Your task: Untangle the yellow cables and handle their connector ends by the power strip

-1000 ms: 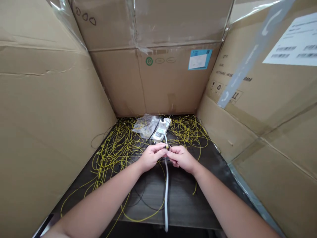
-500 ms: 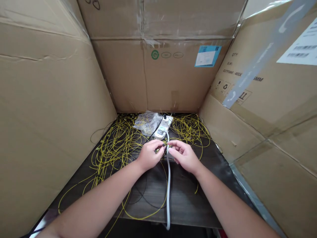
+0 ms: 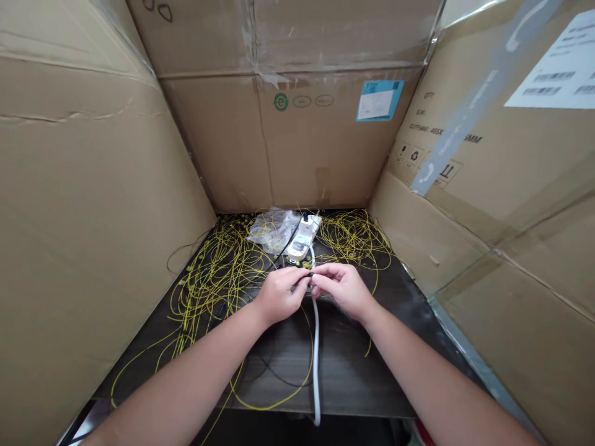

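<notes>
My left hand [image 3: 277, 294] and my right hand [image 3: 341, 288] meet fingertip to fingertip over the dark table [image 3: 353, 378]. Both pinch a small black connector [image 3: 307, 276] on the end of a thin yellow cable; its details are too small to make out. A thick white cord [image 3: 316, 353] runs under my hands from the table's front edge to a white power strip [image 3: 303, 236] just behind them. Tangled yellow cables [image 3: 209, 279] cover the table on the left and at the back right [image 3: 356, 238].
Tall cardboard boxes wall in the table on the left [image 3: 83, 204], at the back [image 3: 297, 124] and on the right [image 3: 506, 186]. A crumpled clear plastic bag [image 3: 273, 228] lies beside the power strip. A thin black wire [image 3: 274, 378] loops near the front edge.
My fingertips parted slightly half a second ago and have come back together on the connector. The view has shifted a little; nothing else on the table has moved.
</notes>
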Motion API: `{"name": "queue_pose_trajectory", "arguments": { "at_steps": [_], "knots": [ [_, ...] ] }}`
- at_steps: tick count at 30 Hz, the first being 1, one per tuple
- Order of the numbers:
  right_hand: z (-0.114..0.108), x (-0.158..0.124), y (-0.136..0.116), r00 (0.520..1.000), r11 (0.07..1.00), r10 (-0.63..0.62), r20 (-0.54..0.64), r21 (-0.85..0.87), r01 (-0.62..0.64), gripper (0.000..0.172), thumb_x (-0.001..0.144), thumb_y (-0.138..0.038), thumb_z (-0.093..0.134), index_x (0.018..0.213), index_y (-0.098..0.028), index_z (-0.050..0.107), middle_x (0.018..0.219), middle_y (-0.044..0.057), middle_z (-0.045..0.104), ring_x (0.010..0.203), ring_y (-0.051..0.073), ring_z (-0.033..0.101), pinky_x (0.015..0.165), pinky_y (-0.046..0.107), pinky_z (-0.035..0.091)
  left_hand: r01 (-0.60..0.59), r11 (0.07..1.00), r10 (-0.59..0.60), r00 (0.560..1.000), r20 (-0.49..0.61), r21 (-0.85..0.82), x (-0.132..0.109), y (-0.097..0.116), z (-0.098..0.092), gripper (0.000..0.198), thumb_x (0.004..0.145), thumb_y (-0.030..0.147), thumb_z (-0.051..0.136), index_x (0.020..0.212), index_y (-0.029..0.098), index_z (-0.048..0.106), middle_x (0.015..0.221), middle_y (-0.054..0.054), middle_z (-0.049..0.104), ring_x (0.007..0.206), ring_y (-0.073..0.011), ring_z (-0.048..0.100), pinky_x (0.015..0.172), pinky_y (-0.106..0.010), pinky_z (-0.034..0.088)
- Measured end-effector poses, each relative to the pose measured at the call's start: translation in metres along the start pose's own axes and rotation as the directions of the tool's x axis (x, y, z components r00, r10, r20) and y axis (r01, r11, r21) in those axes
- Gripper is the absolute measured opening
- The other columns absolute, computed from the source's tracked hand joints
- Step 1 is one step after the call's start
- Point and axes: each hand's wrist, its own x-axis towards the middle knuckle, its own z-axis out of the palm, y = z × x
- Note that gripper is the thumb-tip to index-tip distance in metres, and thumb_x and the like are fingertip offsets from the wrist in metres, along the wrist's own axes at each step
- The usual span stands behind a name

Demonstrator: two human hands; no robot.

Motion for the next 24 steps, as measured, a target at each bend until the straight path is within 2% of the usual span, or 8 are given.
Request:
{"name": "queue_pose_trajectory", "arguments": {
  "at_steps": [4,8,11,14,20,24],
  "knots": [
    [-0.0017,0.0008,0.0012,0.999,0.999,-0.022,-0.025,0.025,0.023,0.023,0.067,-0.029,0.067,0.082,-0.012,0.064,0.06,0.002,0.063,0.055,0.013,0.06,0.06,0.032,0.053,0.025,0.999,-0.026,1.0,-0.012,-0.044,0.0008,-0.0002,0.0007,0.015,0.079,0.016,0.053,0.087,0.015,0.066,0.078,-0.007,0.067,0.066,-0.0136,0.061,0.064,-0.024,0.048],
    [0.001,-0.0004,0.0012,0.982,0.971,-0.178,-0.058,-0.172,0.166,0.016,0.07,-0.028,0.063,0.076,-0.014,0.066,0.064,0.003,0.063,0.057,0.013,0.06,0.058,0.029,0.052,0.206,0.975,-0.203,0.978,0.047,-0.078,0.0025,0.0053,0.0004,0.015,0.079,0.021,0.052,0.076,0.015,0.066,0.065,-0.003,0.064,0.056,-0.0113,0.056,0.056,-0.022,0.044],
    [0.0023,-0.0014,0.0024,0.935,0.873,-0.35,-0.054,-0.381,0.305,0.013,0.074,-0.025,0.059,0.077,-0.016,0.067,0.073,0.005,0.064,0.064,0.013,0.06,0.061,0.027,0.051,0.333,0.935,-0.319,0.94,0.124,-0.119,0.003,0.0087,0.0006,0.02,0.081,0.023,0.049,0.069,0.014,0.063,0.057,-0.001,0.059,0.052,-0.0097,0.051,0.052,-0.021,0.04],
    [0.0017,-0.0008,0.0054,0.882,0.761,-0.47,-0.029,-0.52,0.388,0.012,0.075,-0.02,0.057,0.079,-0.018,0.068,0.076,0.005,0.065,0.07,0.014,0.06,0.067,0.028,0.05,0.394,0.906,-0.371,0.916,0.155,-0.157,0.0027,0.0087,0.0015,0.021,0.081,0.025,0.048,0.066,0.014,0.059,0.056,0.0,0.054,0.051,-0.0088,0.046,0.051,-0.02,0.037],
    [0.0014,0.0015,0.0081,0.807,0.642,-0.589,0.037,-0.585,0.495,0.013,0.076,-0.015,0.055,0.079,-0.018,0.067,0.076,0.005,0.064,0.071,0.014,0.06,0.067,0.027,0.049,0.443,0.871,-0.418,0.896,0.151,-0.213,0.0011,0.0049,0.0047,0.018,0.079,0.026,0.049,0.067,0.013,0.056,0.054,0.003,0.045,0.049,-0.0076,0.038,0.047,-0.019,0.032],
    [0.0022,0.0002,0.007,0.777,0.593,-0.626,0.064,-0.608,0.528,0.012,0.076,-0.014,0.054,0.076,-0.018,0.065,0.076,0.005,0.063,0.07,0.013,0.059,0.065,0.026,0.049,0.452,0.863,-0.427,0.891,0.155,-0.224,0.0003,0.004,0.0063,0.018,0.079,0.026,0.048,0.069,0.013,0.057,0.055,0.002,0.045,0.05,-0.0077,0.038,0.047,-0.019,0.031]
  ]
}}
